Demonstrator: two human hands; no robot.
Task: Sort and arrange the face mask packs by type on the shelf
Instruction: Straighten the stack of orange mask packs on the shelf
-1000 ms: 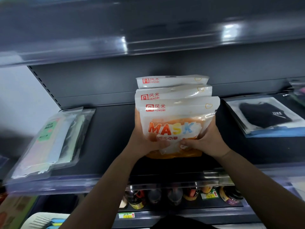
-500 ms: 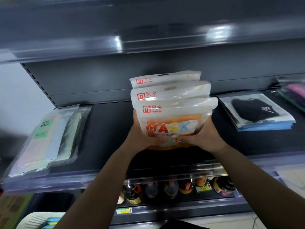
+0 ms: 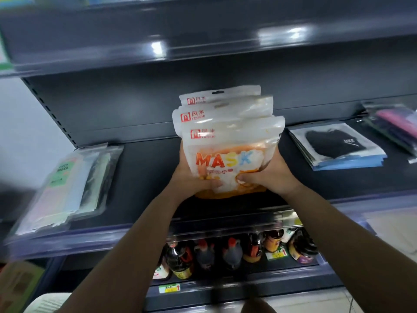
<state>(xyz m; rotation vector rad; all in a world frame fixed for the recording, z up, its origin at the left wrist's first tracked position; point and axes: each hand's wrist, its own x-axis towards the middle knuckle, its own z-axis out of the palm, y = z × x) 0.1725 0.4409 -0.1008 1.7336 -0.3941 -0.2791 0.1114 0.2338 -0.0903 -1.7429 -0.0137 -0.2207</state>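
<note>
Three white FENGMI mask packs [image 3: 228,132] — fanned upright, front one lettered "MASK" over orange — gripped by left hand [image 3: 191,179] and right hand [image 3: 268,175] above the shelf [image 3: 146,177].

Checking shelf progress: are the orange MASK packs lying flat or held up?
Held up: both hands, left hand and right hand, grip the fanned orange MASK packs by their lower ends.

Light: indoor, moderately dim, from overhead.
Glare: two white highlights on the upper shelf edge [image 3: 225,45] at 12 o'clock; sheen on the mask packs [image 3: 228,141].
Shadow: deep under the dark shelf [image 3: 146,177].
Blur: motion smear throughout, strongest toward 9 and 3 o'clock.
Distortion: wide-angle bowing of shelf lines at the borders.
</note>
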